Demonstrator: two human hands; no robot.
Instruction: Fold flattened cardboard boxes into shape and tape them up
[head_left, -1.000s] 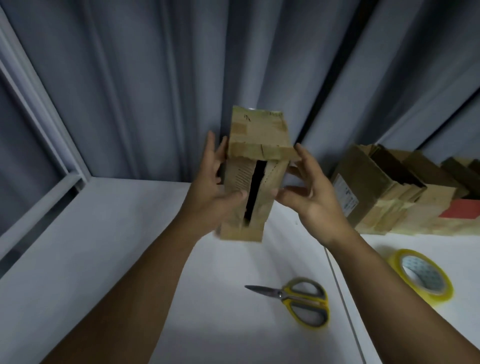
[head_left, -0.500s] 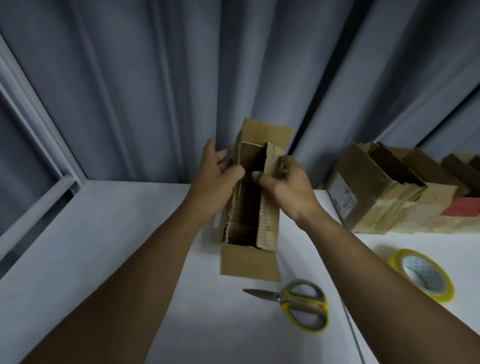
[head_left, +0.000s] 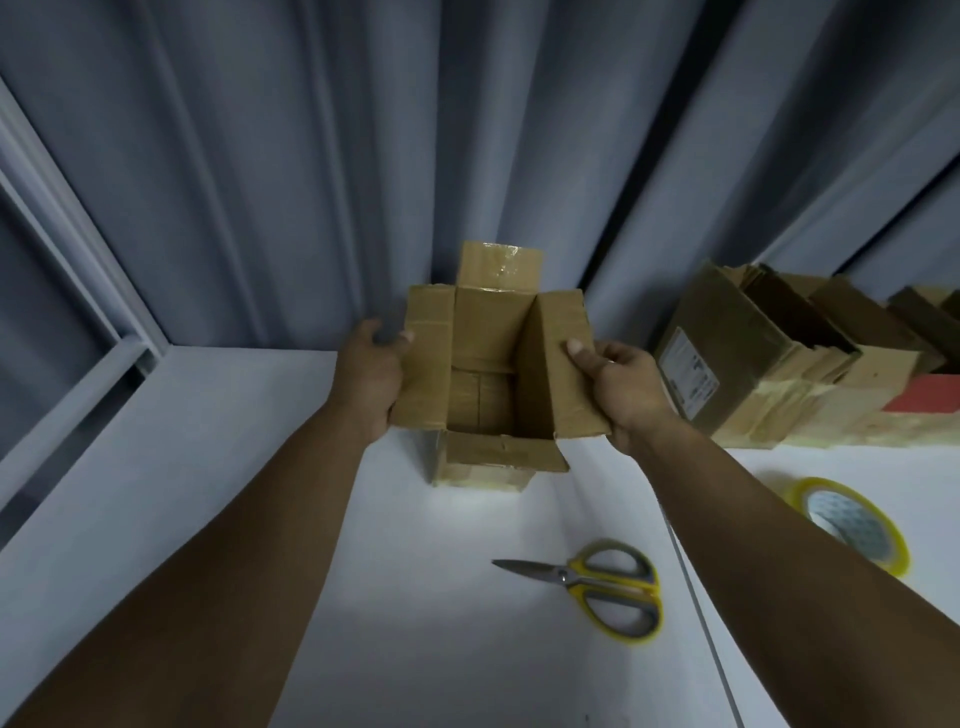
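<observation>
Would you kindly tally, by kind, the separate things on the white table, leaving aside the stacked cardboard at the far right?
open cardboard box: 1
scissors: 1
tape roll: 1
Total: 3

Bare table (head_left: 405, 597) before box (head_left: 488, 457); scissors (head_left: 597, 584), tape roll (head_left: 852, 522) rightward.

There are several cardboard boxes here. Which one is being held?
The small upright box, top open, between the left hand and right hand, which grip its side flaps. The other boxes lie at the right.
</observation>
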